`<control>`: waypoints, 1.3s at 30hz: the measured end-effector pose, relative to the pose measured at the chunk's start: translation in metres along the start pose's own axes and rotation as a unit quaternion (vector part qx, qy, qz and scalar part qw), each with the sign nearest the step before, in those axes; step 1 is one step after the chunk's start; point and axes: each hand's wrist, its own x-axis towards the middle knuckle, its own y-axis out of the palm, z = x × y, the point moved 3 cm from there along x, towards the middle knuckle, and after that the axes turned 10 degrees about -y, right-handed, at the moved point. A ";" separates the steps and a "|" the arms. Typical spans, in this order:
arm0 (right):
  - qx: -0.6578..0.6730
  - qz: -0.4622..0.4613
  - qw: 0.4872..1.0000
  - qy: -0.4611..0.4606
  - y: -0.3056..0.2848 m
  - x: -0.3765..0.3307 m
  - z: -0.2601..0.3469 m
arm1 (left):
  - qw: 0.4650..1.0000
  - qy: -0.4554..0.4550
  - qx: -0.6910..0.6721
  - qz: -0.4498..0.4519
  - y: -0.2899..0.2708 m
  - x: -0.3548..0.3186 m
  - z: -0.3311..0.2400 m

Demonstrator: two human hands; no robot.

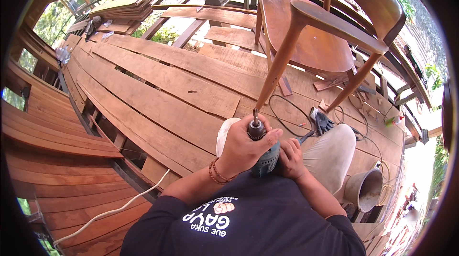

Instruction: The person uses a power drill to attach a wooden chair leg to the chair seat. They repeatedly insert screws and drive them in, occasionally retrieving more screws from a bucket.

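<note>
Dark cloth of my T-shirt [267,213], with white lettering and a printed fist on it, fills the near edge, and right against its front is the drill [267,159], standing upright between my knees with its chuck [257,131] and bit [256,117] pointing up. My left hand [241,145] is wrapped around the drill just at the chuck, fingers behind it and thumb laid across the near side. My right hand [290,158] is closed on the right side of the drill, lower down, though most of what its fingers curl around is hidden. Two strings of brown beads [217,172] circle my left wrist. My pale trousers [330,153] show on both sides of the drill, far more of them on the right. Just past the bit, one leg of a brown wooden chair [311,31] comes down; I cannot tell whether the two touch. A black cord [273,108] loops over the plank floor [167,81] to the right of that leg, near a dark grey and white bundle [322,122] that looks like gloves. Beside my right knee a grey bucket [366,186] sits tilted, and farther off stands a small green bottle [393,121] with a red tip. Over to my left, a white cable [114,213] crosses reddish boards [71,184], and at the far left a stack of planks [122,10] lies by the railing
</note>
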 end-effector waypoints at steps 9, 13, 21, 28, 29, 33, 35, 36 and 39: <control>0.006 0.013 1.000 0.027 -0.003 -0.001 0.002 | 0.999 -0.033 -0.013 -0.021 0.001 0.009 0.004; -0.007 0.021 0.999 0.029 -0.001 -0.005 0.002 | 0.999 -0.034 -0.019 -0.018 -0.004 0.015 0.010; 0.043 0.051 0.994 0.086 0.006 -0.011 0.001 | 0.985 -0.067 -0.124 0.101 -0.020 0.038 0.045; 0.225 0.080 0.948 0.212 0.011 -0.009 -0.020 | 0.977 -0.134 -0.166 0.023 -0.046 0.052 0.080; 0.271 0.061 0.928 0.249 0.011 -0.015 -0.027 | 0.977 -0.142 -0.157 0.023 -0.051 0.052 0.086; 0.433 -0.117 0.787 0.425 0.018 -0.018 -0.072 | 0.980 -0.159 -0.112 0.029 -0.060 0.047 0.115; 0.497 -0.182 0.733 0.428 0.013 0.004 -0.079 | 0.974 -0.162 -0.159 0.010 -0.066 0.043 0.117; 0.528 -0.213 0.703 0.426 0.011 0.016 -0.079 | 0.970 -0.162 -0.182 -0.003 -0.070 0.041 0.116; 0.567 -0.226 0.661 0.437 0.007 0.034 -0.078 | 0.970 -0.160 -0.183 -0.012 -0.080 0.034 0.124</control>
